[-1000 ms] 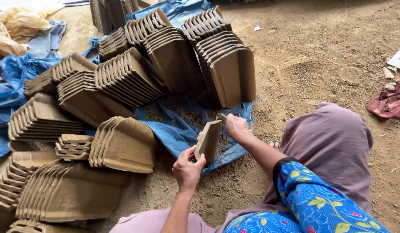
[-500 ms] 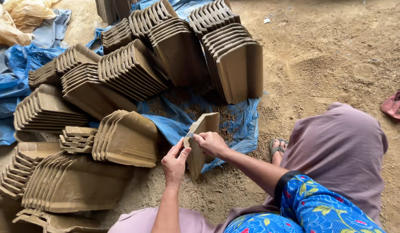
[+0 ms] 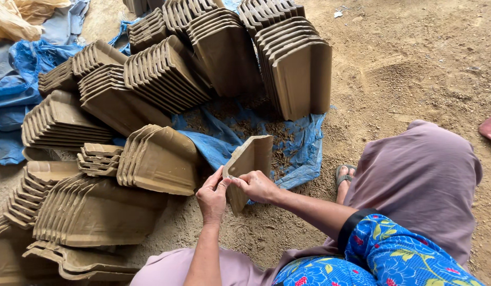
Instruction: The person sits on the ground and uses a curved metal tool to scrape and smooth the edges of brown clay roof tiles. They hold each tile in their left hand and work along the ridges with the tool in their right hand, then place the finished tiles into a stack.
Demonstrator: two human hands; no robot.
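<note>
Stacked clay tiles, blue tarp, sandal, dirt floor.

Both hands, left hand and right hand, grip an upright brown unfired clay roof tile beside stacked brown clay tiles on a blue plastic tarp.

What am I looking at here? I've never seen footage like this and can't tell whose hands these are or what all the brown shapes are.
The camera sits on a person's head and looks down, so the two bare hands are that person's own. They crouch on a dirt floor. The left hand and right hand together grip one brown clay tile, held on edge. To the left and ahead, rows of matching tiles lean in stacks, some on a crumpled blue tarp. A sandalled foot shows beside the tarp.
</note>
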